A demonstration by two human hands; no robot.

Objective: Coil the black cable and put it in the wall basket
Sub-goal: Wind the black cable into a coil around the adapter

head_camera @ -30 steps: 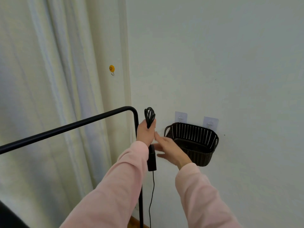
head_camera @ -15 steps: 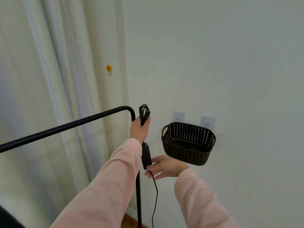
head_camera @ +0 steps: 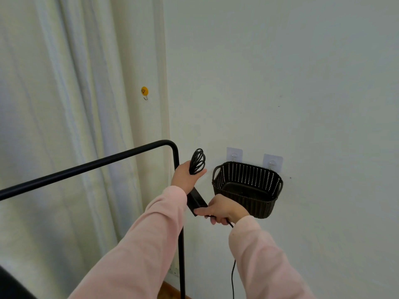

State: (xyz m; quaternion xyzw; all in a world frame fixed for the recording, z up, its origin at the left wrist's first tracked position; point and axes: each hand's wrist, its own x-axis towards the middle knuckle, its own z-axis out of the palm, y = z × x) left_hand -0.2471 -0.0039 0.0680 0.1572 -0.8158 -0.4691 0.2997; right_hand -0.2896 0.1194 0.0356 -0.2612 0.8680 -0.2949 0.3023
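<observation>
Both of your hands are on the black cable (head_camera: 197, 161), just left of the wall basket (head_camera: 248, 188). Your left hand (head_camera: 186, 176) is clenched around the gathered loops, which stick up above your fist beside the basket's left handle. Your right hand (head_camera: 220, 209) sits lower, in front of the basket's lower left corner, its grip closed on the black adapter block (head_camera: 195, 199) and the cord that leaves it. That block slants between your two hands. From your right hand the loose cord drops straight down below the basket, passing behind your pink right sleeve (head_camera: 265, 264) toward the floor.

The basket itself is dark, woven with small holes, and hangs on the pale wall from two clear adhesive hooks (head_camera: 234, 155) at its upper rim. Left of the basket stands a black metal rack (head_camera: 180, 244), its top bar running off to the left in front of a cream curtain (head_camera: 64, 104). Higher up and left of the basket, a small yellow smiley hook (head_camera: 144, 91) sticks to the wall.
</observation>
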